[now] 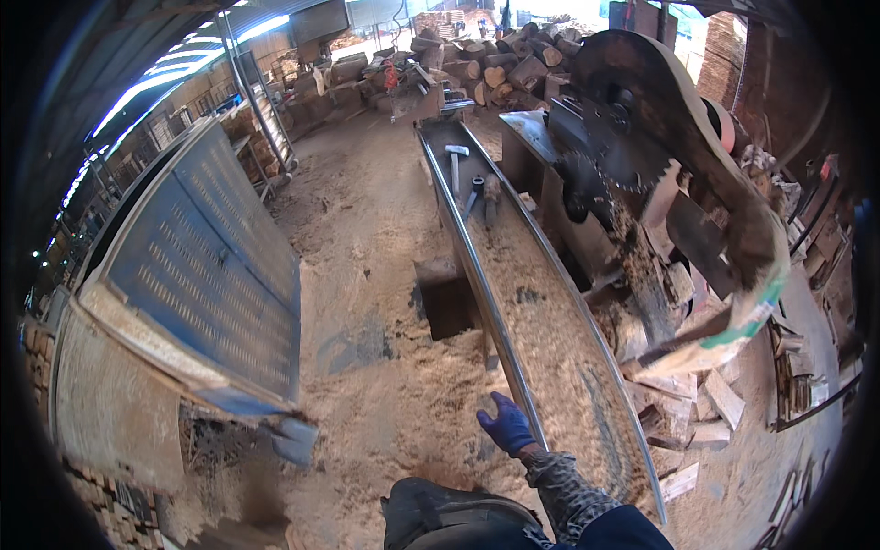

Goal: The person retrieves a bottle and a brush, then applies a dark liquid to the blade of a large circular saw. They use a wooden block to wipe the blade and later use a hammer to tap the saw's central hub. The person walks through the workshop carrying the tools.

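Note:
My right hand [507, 425], in a blue-purple glove, is beside the near part of the left metal rail [495, 339]. Its fingers are apart and nothing shows in them; whether it touches the rail I cannot tell. A camouflage sleeve covers that forearm. My left hand is out of view. Between the two rails runs a long bed [541, 321] strewn with sawdust. Toward its far end lie a hammer [455, 170], a dark wrench-like tool [475, 192] and a brownish tool [491, 191] whose kind I cannot make out.
Right of the bed stands a big saw machine with toothed circular blades [600, 179] and a curved guard [733, 174]. Wood offcuts [720, 403] lie below it. A square pit [449, 307] opens left of the rails. A blue slatted cabinet [206, 247] stands left; logs [500, 73] are piled beyond.

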`<state>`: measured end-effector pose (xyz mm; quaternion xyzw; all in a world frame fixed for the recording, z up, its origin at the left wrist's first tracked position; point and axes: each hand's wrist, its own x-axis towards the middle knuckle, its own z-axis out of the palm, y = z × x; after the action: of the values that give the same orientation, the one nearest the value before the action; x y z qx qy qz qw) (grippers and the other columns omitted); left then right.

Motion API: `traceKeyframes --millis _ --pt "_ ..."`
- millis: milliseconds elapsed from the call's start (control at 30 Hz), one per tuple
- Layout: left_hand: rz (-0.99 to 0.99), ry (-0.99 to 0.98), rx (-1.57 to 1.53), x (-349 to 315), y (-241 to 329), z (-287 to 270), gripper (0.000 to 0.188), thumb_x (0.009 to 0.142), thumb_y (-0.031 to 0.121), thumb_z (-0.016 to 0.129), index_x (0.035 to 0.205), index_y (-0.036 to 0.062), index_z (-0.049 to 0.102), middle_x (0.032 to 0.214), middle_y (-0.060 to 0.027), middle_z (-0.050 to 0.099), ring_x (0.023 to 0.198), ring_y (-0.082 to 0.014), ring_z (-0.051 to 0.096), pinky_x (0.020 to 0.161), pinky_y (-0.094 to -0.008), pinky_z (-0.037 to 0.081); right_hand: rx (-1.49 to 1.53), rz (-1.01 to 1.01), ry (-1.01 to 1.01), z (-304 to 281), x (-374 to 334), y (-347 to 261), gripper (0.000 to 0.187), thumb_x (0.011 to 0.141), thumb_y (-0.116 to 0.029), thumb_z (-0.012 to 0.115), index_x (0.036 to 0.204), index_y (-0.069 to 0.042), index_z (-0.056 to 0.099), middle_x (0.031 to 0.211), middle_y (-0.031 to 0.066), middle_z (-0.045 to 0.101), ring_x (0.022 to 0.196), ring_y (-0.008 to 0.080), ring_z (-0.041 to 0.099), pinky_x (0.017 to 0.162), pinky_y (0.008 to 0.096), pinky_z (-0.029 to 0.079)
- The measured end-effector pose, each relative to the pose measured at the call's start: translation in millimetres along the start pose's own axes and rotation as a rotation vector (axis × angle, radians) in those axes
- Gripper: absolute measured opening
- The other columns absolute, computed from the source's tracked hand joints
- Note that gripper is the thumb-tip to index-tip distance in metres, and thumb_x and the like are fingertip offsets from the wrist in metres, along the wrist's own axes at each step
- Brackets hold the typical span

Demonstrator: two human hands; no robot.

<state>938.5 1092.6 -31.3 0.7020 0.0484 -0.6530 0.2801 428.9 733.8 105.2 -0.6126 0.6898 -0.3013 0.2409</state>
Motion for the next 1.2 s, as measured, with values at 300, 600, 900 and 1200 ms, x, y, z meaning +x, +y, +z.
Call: traceKeyframes --millis 300,600,900,1200 --pt "0.160 0.015 0.136 165.1 358.3 67.0 0.027 0.100 0.019 0.054 0.119 0.0004 0.059 0.094 -0.0163 0.070 0.079 -0.0254 0.068 0.063 -0.0364 0.055 -0.103 0.110 0.096 125.9 279.5 -32.4 0.060 0.085 -0.042 0.068 0.127 0.001 0.060 0.121 0.0246 0.064 0.117 0.0378 0.059 0.102 0.0434 0.046" --pt "0.829 -0.165 0.481 251.1 867.7 243.6 0.020 0.094 0.016 0.067 0.105 -0.0005 0.064 0.083 -0.0117 0.069 0.065 -0.0190 0.063 0.062 -0.0316 0.053 -0.138 0.357 0.362 126.0 578.9 -42.7 0.040 0.084 -0.041 0.065 0.108 -0.009 0.067 0.096 0.0196 0.070 0.093 0.0382 0.068 0.085 0.0481 0.054" --pt "0.414 -0.062 0.348 331.9 989.4 306.8 0.018 0.093 0.011 0.063 0.105 -0.0029 0.063 0.083 -0.0164 0.069 0.068 -0.0225 0.068 0.058 -0.0341 0.057 -0.455 0.726 0.187 129.9 823.5 20.3 0.054 0.083 -0.043 0.068 0.120 -0.004 0.060 0.119 0.0229 0.065 0.110 0.0375 0.063 0.095 0.0472 0.051" --pt "0.069 -0.034 0.458 422.6 1139.3 405.1 0.018 0.092 0.010 0.064 0.104 -0.0031 0.063 0.083 -0.0156 0.069 0.069 -0.0221 0.068 0.059 -0.0342 0.057 -0.338 1.141 0.267 118.7 882.1 9.9 0.049 0.074 -0.034 0.073 0.110 -0.001 0.066 0.114 0.0251 0.068 0.105 0.0407 0.066 0.092 0.0452 0.053"
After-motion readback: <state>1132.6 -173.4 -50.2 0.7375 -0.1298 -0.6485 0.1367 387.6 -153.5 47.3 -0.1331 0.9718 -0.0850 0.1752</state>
